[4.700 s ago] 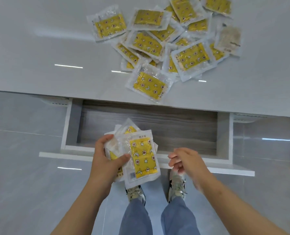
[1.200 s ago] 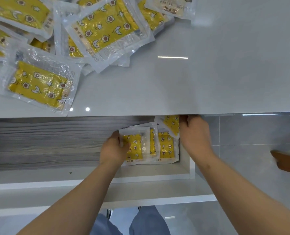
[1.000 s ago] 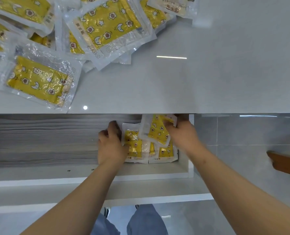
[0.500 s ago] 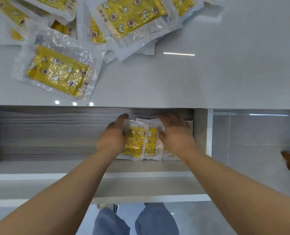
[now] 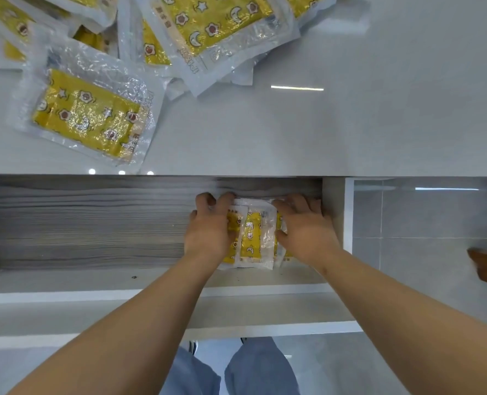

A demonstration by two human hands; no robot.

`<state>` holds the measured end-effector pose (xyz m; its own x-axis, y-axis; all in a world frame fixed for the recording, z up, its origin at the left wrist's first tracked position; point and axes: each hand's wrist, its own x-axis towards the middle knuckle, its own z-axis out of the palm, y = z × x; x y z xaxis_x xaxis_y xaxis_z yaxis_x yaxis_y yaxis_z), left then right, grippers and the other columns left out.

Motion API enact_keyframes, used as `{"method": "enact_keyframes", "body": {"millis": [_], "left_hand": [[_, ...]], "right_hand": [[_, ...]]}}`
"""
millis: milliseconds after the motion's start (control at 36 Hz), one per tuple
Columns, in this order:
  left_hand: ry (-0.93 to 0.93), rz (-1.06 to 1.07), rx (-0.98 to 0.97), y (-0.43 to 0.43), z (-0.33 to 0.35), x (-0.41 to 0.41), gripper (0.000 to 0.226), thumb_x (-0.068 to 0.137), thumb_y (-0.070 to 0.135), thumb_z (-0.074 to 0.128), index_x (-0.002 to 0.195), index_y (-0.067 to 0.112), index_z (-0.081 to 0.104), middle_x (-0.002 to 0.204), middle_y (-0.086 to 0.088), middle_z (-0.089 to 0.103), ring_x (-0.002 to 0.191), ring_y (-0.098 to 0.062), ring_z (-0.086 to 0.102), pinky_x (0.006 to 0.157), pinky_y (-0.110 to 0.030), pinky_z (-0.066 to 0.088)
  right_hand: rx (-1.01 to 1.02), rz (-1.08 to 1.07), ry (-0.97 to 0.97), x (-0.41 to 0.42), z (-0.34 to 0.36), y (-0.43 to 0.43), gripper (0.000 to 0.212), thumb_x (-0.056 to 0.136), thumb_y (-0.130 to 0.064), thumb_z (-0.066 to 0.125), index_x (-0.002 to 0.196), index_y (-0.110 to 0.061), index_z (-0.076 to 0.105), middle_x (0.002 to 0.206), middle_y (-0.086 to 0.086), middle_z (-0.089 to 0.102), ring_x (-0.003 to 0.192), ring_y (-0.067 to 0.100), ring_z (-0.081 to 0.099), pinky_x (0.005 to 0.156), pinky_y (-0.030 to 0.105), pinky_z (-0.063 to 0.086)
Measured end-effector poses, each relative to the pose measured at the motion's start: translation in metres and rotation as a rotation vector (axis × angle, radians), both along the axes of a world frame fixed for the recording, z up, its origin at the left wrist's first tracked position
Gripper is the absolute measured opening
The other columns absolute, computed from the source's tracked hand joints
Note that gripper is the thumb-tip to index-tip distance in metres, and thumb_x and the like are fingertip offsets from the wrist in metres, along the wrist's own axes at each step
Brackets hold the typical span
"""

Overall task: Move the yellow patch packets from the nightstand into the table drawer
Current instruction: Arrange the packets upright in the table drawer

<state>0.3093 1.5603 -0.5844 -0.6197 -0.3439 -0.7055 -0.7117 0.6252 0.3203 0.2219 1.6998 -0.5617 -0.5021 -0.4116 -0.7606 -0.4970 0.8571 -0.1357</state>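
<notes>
While both bare arms reach down into the open drawer with its grey wood-grain bottom and white walls, the left hand and the right hand lie flat on either side of a small stack of yellow patch packets in clear crinkled wrappers. That stack sits at the drawer's right end, close to its right wall. Both hands are spread, fingers extended and pressing against the packets from the sides and top rather than curled around them; neither has one pinched or lifted. Up on the glossy white tabletop a loose pile of the same yellow star-and-moon packets spreads across the far left, and one separate packet lies tilted nearer the table's front edge, just above the drawer opening. Below the drawer front, the person's blue trouser legs show over a pale tiled floor.
</notes>
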Motion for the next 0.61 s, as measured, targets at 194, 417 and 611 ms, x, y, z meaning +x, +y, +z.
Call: {"method": "enact_keyframes", "body": {"millis": [194,417,611], "left_hand": [[0.084,-0.115,-0.028,0.002,0.008,0.0,0.062,0.09,0.035,0.056,0.143,0.037,0.024,0.144,-0.006,0.02,0.124,-0.029,0.039,0.086,-0.04,0.051],[0.156,-0.043,0.032,-0.011,0.07,0.02,0.053,0.093,0.025,0.051,0.142,0.027,0.03,0.145,-0.004,0.024,0.116,-0.027,0.048,0.086,-0.038,0.046],[0.255,-0.123,-0.005,-0.032,0.162,0.032,0.045,0.094,0.02,0.049,0.138,0.022,0.04,0.141,-0.001,0.04,0.127,-0.022,0.037,0.096,-0.032,0.037]], "right_hand": [[-0.03,-0.055,-0.011,0.007,0.005,0.005,0.062,0.093,-0.034,0.048,0.147,-0.032,0.017,0.155,-0.003,0.015,0.142,0.025,0.015,0.112,0.039,0.022],[-0.177,-0.251,0.041,0.026,0.049,-0.005,0.046,0.095,-0.031,0.045,0.139,-0.022,0.039,0.147,0.002,0.035,0.134,0.023,0.031,0.108,0.031,0.026],[-0.369,-0.374,-0.006,0.035,0.136,-0.029,0.039,0.096,-0.026,0.044,0.134,-0.017,0.046,0.139,0.0,0.045,0.127,0.018,0.038,0.102,0.028,0.03]]}}
